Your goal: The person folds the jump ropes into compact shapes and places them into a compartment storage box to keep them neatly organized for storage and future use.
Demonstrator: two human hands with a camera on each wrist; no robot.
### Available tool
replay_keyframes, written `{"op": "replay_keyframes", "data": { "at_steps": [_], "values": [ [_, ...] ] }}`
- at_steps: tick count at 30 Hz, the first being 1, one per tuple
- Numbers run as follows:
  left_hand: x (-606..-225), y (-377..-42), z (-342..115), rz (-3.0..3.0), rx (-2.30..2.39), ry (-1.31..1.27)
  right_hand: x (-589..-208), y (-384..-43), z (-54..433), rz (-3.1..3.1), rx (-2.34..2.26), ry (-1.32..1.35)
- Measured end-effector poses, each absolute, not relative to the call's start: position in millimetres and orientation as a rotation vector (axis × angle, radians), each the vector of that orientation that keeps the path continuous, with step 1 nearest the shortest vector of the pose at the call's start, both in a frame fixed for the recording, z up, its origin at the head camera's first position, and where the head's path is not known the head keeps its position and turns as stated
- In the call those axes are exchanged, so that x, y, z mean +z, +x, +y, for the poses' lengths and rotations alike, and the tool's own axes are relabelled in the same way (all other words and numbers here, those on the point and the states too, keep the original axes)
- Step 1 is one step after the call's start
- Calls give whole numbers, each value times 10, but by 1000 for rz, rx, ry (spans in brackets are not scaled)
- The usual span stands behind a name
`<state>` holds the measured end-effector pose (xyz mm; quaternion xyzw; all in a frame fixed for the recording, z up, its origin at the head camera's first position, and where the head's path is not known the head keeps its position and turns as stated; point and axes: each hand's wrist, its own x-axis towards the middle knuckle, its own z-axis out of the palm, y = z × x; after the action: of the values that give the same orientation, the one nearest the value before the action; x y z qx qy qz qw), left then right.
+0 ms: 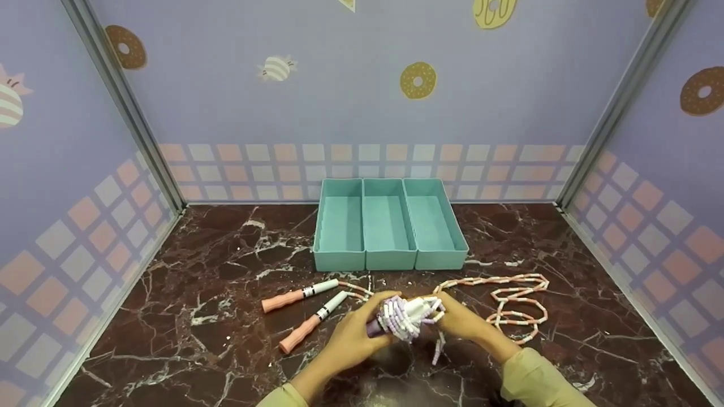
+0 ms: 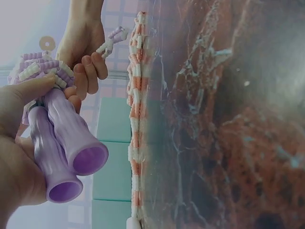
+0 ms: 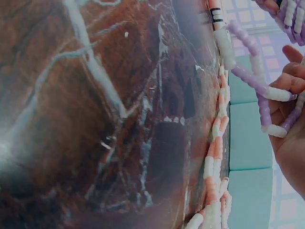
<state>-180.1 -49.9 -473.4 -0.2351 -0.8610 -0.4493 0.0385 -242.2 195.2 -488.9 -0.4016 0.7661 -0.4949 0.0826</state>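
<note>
My left hand (image 1: 352, 338) grips the two purple handles (image 2: 74, 136) of a beaded jump rope, held side by side above the table. The purple and white beaded cord (image 1: 400, 323) is bundled around the upper part of the handles. My right hand (image 1: 459, 318), just to the right, has its fingers curled round a loose length of that cord. A short loop of purple and white beads (image 3: 261, 90) hangs from the right hand in the right wrist view. Part of the bundle is hidden behind the left thumb and fingers.
A second jump rope lies on the dark marbled table (image 1: 220, 339). Its orange-pink handles (image 1: 300, 334) rest at the left, and its orange and white cord (image 1: 517, 314) coils at the right. Behind stands a teal organizer (image 1: 390, 261) with three compartments, near the patterned back wall.
</note>
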Motion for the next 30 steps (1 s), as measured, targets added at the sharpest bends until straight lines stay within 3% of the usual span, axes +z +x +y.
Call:
{"op": "replay_keyframes", "data": {
  "at_steps": [13,30],
  "values": [
    [-4732,-1858,-519,-2483,-1784,-762,-4883,-2312,1907,2229,-1300,-1155],
    [-4657,-1930,-578,-2555,-1504,-396,-4853,-2141,1895,2153,-1345,-1009]
  ]
}}
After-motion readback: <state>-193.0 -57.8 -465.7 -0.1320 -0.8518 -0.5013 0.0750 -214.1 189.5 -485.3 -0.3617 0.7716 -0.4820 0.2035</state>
